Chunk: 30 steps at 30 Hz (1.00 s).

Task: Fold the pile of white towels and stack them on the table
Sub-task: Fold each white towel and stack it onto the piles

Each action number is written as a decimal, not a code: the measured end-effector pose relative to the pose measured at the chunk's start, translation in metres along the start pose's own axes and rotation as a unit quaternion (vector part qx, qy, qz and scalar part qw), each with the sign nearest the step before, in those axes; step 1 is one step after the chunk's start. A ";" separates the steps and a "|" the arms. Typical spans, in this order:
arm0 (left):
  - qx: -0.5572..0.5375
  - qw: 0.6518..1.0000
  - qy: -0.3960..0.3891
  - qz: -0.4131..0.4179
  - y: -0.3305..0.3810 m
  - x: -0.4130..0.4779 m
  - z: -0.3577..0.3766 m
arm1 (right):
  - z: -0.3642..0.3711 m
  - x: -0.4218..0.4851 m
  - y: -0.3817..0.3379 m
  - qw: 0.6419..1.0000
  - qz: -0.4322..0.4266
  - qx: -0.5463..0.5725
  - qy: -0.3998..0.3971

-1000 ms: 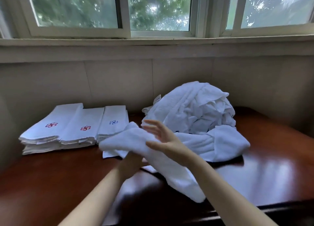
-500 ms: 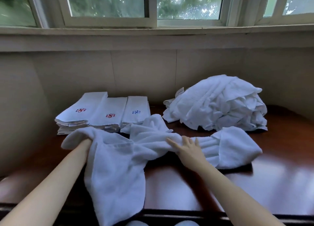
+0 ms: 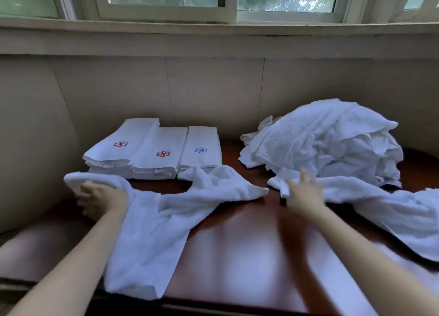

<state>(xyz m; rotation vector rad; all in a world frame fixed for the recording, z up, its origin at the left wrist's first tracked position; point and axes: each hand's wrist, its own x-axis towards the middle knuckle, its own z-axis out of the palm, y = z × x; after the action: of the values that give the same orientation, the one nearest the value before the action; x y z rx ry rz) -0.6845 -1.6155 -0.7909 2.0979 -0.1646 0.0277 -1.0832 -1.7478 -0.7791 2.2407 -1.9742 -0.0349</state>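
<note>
A dark red-brown polished wooden worktop (image 3: 237, 244) stands against a pale panelled wall (image 3: 213, 90) under a white-framed window (image 3: 228, 9).

At the back right corner of the worktop sits a tall, crumpled pile of white towels (image 3: 327, 140), unfolded and loosely heaped.

A long white terry towel (image 3: 152, 225) lies across the front left part of the worktop. One end hangs over the front edge, and a twisted end reaches toward the middle and finishes in a point. A second loose white terry towel (image 3: 384, 204) lies just in front of the pile and runs out toward the right edge of the worktop. The two loose towels lie near each other but apart, with bare wood between them.

At the back left, close to the wall, three stacks of folded white towels (image 3: 152, 149) stand side by side and touch. The left and middle top towels each bear a small red embroidered swirl (image 3: 120, 144); the right one bears a blue swirl (image 3: 201, 150).

The left hand (image 3: 99, 197) is near the left edge, its fingers curled around the bunched left end of the long towel, gripping it. The right hand (image 3: 304, 192) is blurred, with fingers straight and spread, holding nothing, at the near left corner of the second towel. Whether it touches the cloth cannot be told.
</note>
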 end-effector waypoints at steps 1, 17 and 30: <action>-0.036 0.998 -0.001 0.059 0.004 -0.011 -0.002 | 0.001 -0.007 -0.028 0.996 -0.072 0.044 0.005; -0.064 0.960 -0.128 0.242 -0.023 0.024 -0.054 | -0.054 -0.025 -0.032 0.985 -0.010 0.161 0.055; 0.261 0.709 -0.393 0.525 0.003 -0.124 0.009 | -0.019 -0.079 -0.013 0.925 -0.129 0.286 -0.213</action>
<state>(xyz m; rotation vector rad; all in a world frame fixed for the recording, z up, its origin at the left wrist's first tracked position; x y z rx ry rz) -0.8080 -1.6118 -0.8034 2.1132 -2.0616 -0.1601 -1.0788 -1.6664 -0.7690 3.0885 -2.0683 0.0341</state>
